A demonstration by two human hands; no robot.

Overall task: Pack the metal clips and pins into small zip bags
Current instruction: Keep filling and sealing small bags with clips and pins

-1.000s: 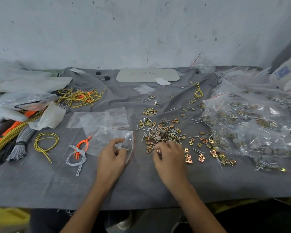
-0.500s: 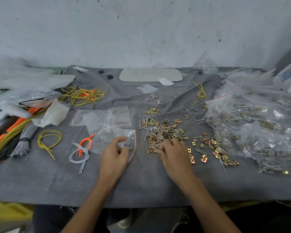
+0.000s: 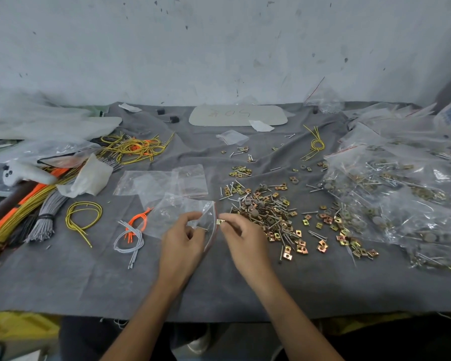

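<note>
Right hand (image 3: pixel 245 241) lifted from pile (image 3: pixel 268 212), fingers (image 3: pixel 229 219) pinching clip (image 3: pixel 220 221), left hand (image 3: pixel 184 241) pinching zip bag (image 3: pixel 177 209)

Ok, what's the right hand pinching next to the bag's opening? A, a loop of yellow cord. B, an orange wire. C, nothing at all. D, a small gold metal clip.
D: the right hand pinches a small gold clip right at the red-edged mouth of the zip bag, which the left hand holds.
</note>
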